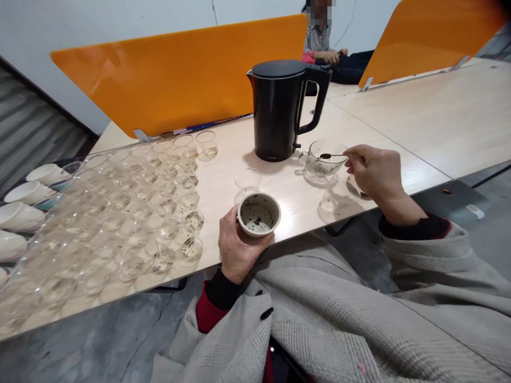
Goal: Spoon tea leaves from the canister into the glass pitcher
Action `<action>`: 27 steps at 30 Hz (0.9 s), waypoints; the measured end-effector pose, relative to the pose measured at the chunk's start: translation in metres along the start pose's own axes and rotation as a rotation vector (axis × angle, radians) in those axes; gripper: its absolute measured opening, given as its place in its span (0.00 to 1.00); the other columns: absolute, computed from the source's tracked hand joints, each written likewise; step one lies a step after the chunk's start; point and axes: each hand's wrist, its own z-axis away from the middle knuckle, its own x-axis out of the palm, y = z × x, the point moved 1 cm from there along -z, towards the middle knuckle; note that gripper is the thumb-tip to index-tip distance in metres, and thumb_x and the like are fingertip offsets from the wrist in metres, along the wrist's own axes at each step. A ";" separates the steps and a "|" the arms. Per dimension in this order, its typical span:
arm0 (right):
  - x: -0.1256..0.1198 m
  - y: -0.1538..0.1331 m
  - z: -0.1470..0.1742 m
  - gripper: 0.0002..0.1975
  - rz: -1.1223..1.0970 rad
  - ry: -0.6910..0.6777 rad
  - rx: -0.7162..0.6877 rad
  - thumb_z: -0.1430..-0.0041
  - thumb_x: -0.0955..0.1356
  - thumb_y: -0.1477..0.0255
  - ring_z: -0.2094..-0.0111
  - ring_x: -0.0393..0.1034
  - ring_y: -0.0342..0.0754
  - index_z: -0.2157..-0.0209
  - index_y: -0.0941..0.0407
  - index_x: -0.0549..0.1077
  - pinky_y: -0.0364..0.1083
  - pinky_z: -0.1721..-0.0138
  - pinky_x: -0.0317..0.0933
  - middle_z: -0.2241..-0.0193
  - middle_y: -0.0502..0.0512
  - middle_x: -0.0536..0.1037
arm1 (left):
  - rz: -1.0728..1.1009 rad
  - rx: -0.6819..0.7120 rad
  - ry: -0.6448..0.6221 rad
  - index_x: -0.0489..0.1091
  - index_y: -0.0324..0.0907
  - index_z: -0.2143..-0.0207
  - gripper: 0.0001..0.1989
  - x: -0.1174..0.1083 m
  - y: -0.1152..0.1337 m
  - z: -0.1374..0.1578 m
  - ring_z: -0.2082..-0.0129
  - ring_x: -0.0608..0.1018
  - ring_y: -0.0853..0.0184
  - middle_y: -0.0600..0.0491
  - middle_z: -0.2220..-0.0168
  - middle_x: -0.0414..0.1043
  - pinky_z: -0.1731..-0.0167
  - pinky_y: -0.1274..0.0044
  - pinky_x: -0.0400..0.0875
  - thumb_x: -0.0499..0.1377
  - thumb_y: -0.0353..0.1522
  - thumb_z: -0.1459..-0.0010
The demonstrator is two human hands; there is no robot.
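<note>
- The right hand (373, 173), thumb and fingertips pinched together, grips the end of a thin spoon (338, 155); whether the spoon touches glass, I cannot tell.
- The spoon's long axis runs leftward from the grip, its dark-filled bowl within the mouth of a ribbed clear-glass cup (319, 170).
- The left hand (237, 250) curls around a round cream-coloured cup (259, 230) with dark bits inside, left of the glass cup and nearer the body; the right hand is nearer the glass cup.
- A tall black kettle (276, 114) stands just beyond, on a pale wood-look table (415, 119).
- Many small clear plastic cups (167, 205) crowd the left side, before an orange divider panel (179, 80).
</note>
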 end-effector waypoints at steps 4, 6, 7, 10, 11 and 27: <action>-0.007 -0.003 0.007 0.10 -0.266 0.151 0.056 0.37 0.69 0.83 0.79 0.72 0.41 0.64 0.59 0.84 0.44 0.71 0.65 0.78 0.49 0.78 | -0.007 -0.003 -0.007 0.64 0.44 0.33 0.46 0.001 -0.002 0.002 0.45 0.80 0.51 0.43 0.44 0.76 0.46 0.58 0.78 0.77 0.43 0.51; -0.013 -0.010 0.014 0.10 -0.424 0.232 0.072 0.38 0.69 0.82 0.81 0.71 0.41 0.65 0.59 0.84 0.43 0.76 0.63 0.78 0.50 0.78 | -0.008 -0.005 -0.004 0.64 0.45 0.33 0.46 0.001 -0.003 0.003 0.46 0.80 0.51 0.43 0.44 0.76 0.46 0.58 0.79 0.77 0.43 0.52; -0.016 -0.015 0.019 0.10 -0.493 0.271 0.059 0.39 0.69 0.82 0.81 0.70 0.41 0.65 0.59 0.84 0.42 0.77 0.63 0.78 0.51 0.78 | -0.002 -0.012 -0.005 0.64 0.45 0.34 0.46 0.002 -0.004 0.003 0.46 0.80 0.51 0.43 0.44 0.76 0.46 0.58 0.79 0.77 0.43 0.52; -0.023 -0.033 0.035 0.10 -0.654 0.330 0.001 0.40 0.70 0.81 0.80 0.71 0.42 0.65 0.59 0.85 0.43 0.78 0.65 0.78 0.52 0.78 | 0.026 -0.040 -0.022 0.64 0.46 0.33 0.47 0.003 -0.006 0.004 0.45 0.80 0.51 0.43 0.43 0.76 0.46 0.58 0.79 0.78 0.45 0.52; -0.024 -0.040 0.041 0.09 -0.697 0.331 -0.012 0.40 0.70 0.80 0.80 0.71 0.43 0.65 0.58 0.85 0.43 0.78 0.65 0.78 0.53 0.77 | 0.027 -0.043 -0.028 0.64 0.46 0.33 0.48 0.003 -0.006 0.004 0.45 0.80 0.51 0.43 0.43 0.76 0.45 0.58 0.79 0.77 0.46 0.52; 0.026 -0.075 0.080 0.04 -0.965 -0.123 0.048 0.35 0.74 0.74 0.74 0.74 0.42 0.61 0.54 0.85 0.41 0.73 0.70 0.74 0.50 0.80 | 0.060 -0.133 -0.080 0.64 0.45 0.34 0.48 -0.002 -0.005 0.004 0.44 0.80 0.51 0.44 0.44 0.78 0.45 0.60 0.78 0.79 0.43 0.55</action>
